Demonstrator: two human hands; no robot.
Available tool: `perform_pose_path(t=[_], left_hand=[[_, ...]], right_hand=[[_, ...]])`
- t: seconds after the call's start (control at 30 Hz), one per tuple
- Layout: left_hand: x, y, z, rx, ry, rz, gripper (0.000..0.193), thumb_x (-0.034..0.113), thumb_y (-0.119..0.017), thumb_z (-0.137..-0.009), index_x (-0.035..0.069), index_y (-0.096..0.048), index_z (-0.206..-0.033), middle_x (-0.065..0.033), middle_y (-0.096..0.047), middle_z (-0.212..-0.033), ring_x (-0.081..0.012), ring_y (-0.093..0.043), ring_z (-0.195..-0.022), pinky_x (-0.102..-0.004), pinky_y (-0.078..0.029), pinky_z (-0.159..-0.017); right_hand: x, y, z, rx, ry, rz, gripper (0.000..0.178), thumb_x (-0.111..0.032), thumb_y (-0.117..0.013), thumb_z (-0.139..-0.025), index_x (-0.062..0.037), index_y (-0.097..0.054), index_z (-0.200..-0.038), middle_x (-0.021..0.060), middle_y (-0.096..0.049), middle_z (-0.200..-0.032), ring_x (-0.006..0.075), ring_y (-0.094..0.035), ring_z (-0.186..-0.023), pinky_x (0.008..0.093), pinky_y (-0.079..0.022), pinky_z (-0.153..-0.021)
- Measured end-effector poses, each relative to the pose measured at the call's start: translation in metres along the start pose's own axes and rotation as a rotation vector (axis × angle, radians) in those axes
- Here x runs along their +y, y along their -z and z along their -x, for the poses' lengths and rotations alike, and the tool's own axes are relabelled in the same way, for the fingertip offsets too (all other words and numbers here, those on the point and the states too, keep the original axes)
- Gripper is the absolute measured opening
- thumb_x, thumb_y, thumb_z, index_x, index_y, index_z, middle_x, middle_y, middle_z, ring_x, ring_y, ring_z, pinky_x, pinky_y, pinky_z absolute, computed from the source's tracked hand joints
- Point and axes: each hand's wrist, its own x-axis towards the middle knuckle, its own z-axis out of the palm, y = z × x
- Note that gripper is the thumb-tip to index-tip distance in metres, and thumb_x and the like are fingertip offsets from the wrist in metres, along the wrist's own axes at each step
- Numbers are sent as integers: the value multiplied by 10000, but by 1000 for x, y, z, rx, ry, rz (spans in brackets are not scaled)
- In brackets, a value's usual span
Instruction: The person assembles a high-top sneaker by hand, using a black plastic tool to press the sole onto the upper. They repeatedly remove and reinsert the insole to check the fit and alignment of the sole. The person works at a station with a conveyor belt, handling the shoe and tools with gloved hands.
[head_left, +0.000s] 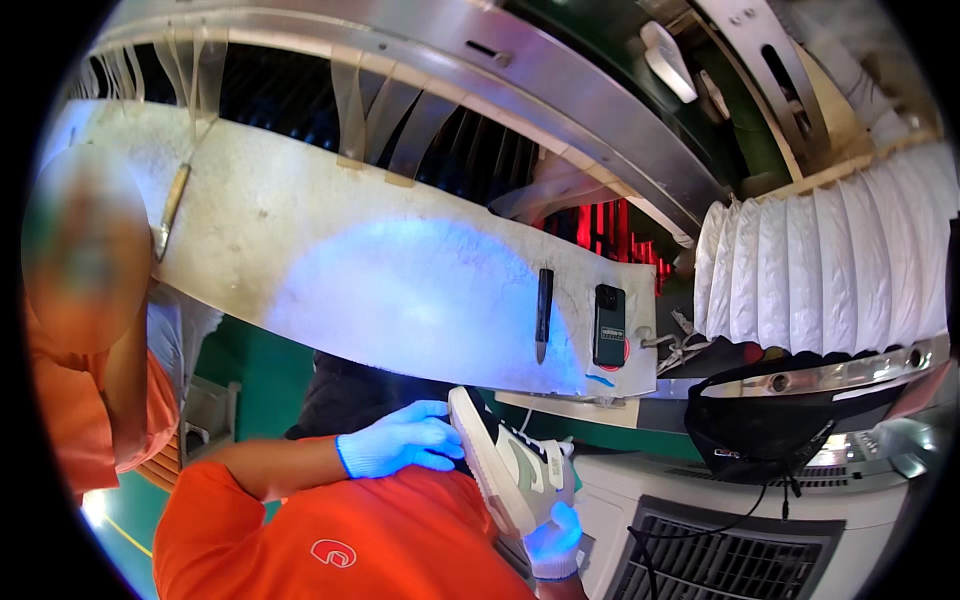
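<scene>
A sneaker (pixel 525 465) in white, pale green and black, with a thick cream sole, is tilted in front of my orange shirt. My right hand (pixel 553 540), in a white glove lit blue, grips its lower end; the thumb lies along the upper and the other fingers are partly hidden. My left hand (pixel 405 441), gloved the same way, is beside the sole near the shoe's upper end. Its fingers are stretched and apart, with the tips at or close to the sole edge; whether they touch it I cannot tell.
Beyond the shoe runs a pale worktable (pixel 400 270) with a black-handled knife (pixel 544 310), a dark phone (pixel 609 330) and a wooden-handled tool (pixel 173 205). At left sits another person in orange (pixel 75 400). A white ribbed duct (pixel 825 260), black bag (pixel 760 420) and vented machine (pixel 720 560) are at right.
</scene>
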Motion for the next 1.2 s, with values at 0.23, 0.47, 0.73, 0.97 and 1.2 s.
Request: perform_pose_path(t=[0.23,0.47,0.73,0.97,1.2], left_hand=[[-32,26,-23,12,-72,299,619,381,-715,-1105,55,-551,-1604,-168,-653,-1521,-367,-635,-1405,-571,-509,-1218],[23,-16,30,144,-726,46,408,376,-626,-1125,-15,-740,-1117,-215,-752,-1260,-422,-667,-1329,-569,-473,-1227],[107,52,57,596,-1020,-510,342,297,-644,-1112,-9,-717,-976,-180,-778,-1150,-337,-717,-1215,-468,-497,-1161],[114,36,95,530,-773,-1138,683,396,-813,-984,-66,-695,-1473,-160,-743,-1439,-257,-690,-1309,-392,-505,-1167],[142,-29,75,697,-361,-1947,1319,721,-963,-685,-21,-484,-1665,-279,-744,-1291,-423,-757,-1168,-461,-596,-1015]], right_hand=[[29,79,-2,-97,101,98,832,-289,-739,-947,28,-469,-1668,161,-627,-1589,294,-664,-1407,444,-545,-1192],[23,15,-127,-179,205,56,670,-197,-692,-1035,-29,-491,-1652,108,-657,-1521,249,-668,-1367,439,-549,-1175],[18,-102,-254,-602,494,223,662,-307,-743,-1058,46,-540,-1580,112,-671,-1463,222,-627,-1333,397,-496,-1170],[28,-97,-254,-625,382,233,659,-292,-732,-1040,58,-560,-1571,136,-677,-1472,236,-639,-1312,408,-497,-1167],[30,-103,-254,-604,357,188,698,-324,-739,-1038,62,-535,-1583,137,-673,-1460,236,-631,-1321,409,-497,-1165]])
